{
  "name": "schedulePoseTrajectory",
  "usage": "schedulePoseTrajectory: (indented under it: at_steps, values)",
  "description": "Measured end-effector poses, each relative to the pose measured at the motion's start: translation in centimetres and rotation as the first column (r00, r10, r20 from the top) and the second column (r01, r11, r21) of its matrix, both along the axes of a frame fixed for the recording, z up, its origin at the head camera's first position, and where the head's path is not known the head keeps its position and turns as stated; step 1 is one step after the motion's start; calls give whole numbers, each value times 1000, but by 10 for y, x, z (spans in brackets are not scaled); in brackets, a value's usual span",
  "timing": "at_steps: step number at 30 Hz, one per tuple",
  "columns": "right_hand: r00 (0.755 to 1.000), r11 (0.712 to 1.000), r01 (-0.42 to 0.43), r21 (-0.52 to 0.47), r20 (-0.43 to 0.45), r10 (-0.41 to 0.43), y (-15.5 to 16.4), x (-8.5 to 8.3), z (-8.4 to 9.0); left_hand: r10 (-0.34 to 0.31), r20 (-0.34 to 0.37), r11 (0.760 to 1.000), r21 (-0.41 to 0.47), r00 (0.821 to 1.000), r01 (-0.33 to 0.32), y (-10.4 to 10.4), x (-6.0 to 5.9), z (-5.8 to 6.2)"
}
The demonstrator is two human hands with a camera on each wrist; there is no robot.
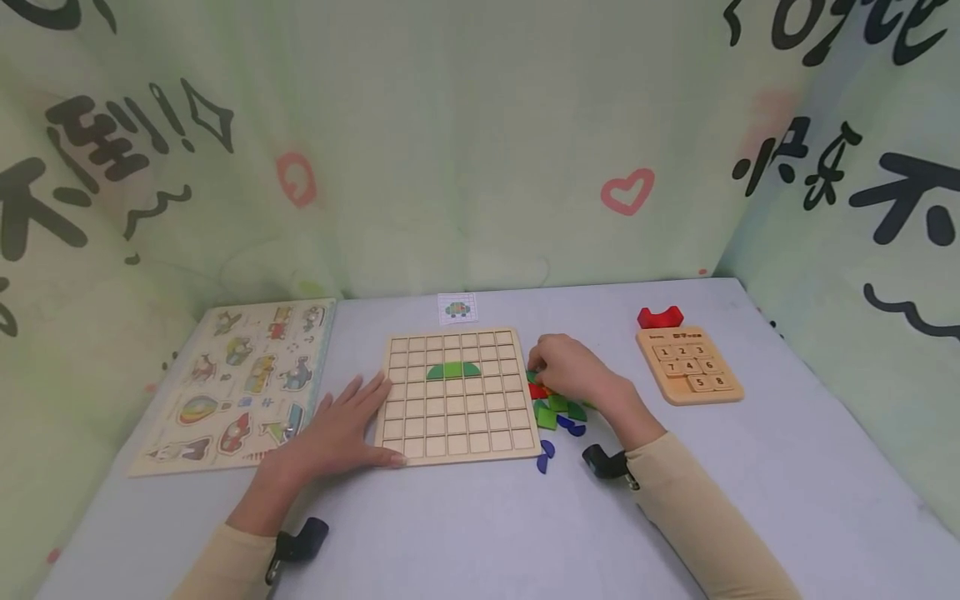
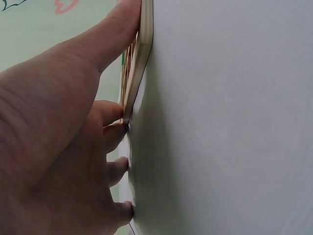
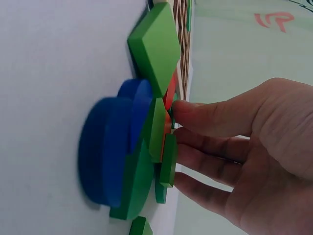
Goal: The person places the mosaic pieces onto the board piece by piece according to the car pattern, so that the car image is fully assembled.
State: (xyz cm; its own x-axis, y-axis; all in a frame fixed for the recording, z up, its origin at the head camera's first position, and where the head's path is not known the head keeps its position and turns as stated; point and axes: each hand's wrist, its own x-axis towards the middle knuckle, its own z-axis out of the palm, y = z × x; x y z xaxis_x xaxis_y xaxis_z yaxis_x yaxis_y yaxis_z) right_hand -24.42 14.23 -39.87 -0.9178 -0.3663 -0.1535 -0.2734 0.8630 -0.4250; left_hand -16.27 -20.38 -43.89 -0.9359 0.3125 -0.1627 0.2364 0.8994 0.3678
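A wooden grid board [image 1: 457, 398] lies in the middle of the table, with green pieces [image 1: 453, 370] set in it as a low dome. My left hand [image 1: 360, 425] rests flat at the board's left front corner, fingers straight and the thumb along the front edge; in the left wrist view my left hand [image 2: 117, 132] touches the board's edge [image 2: 142, 54]. My right hand [image 1: 538, 372] reaches into a pile of green, red and blue pieces [image 1: 557, 410] beside the board's right edge. In the right wrist view my right hand [image 3: 175, 125] pinches a green piece [image 3: 168, 159] in that pile.
A small pattern card [image 1: 457, 308] lies behind the board. A picture puzzle board [image 1: 240, 383] sits at the left. At the right are a wooden number puzzle [image 1: 690, 364] and a red block [image 1: 660, 317]. Two loose blue pieces [image 1: 545, 454] lie near the board's front right corner. Printed fabric walls enclose the table.
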Motion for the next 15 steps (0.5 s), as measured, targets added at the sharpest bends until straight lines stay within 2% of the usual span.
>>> schedulePoseTrajectory:
  at_steps: [8,15]
  values:
    - [999,1000,19,6,-37,-18,-3,-2,-4,-1,3,1000,-2,1000,1,2,-1,1]
    - [999,999,32,-33,7,-32,-5,-1,-2,4,8,1000,1,1000,-4,2,1,4]
